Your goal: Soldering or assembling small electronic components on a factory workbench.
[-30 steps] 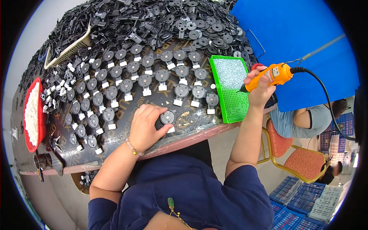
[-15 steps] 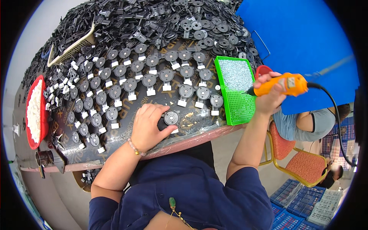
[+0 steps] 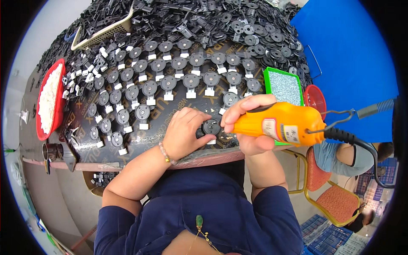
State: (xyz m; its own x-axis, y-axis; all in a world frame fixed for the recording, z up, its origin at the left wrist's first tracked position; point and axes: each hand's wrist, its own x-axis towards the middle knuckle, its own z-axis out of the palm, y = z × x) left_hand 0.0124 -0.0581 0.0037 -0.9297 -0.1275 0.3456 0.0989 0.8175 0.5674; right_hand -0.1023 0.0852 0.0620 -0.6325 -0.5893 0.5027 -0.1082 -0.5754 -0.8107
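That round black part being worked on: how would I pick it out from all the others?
Start at the dark worktable and go to its near edge. There the left hand pinches a round black plastic disc, with the orange electric screwdriver in the right hand aimed at it. Its neighbours lie untouched in rows.

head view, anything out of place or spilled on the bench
Nothing looks spilled or damaged. The round black parts lie in tidy rows; loose parts are heaped at the far edge, which looks like stock. The left hand steadies one part while the right hand holds the orange driver at it.
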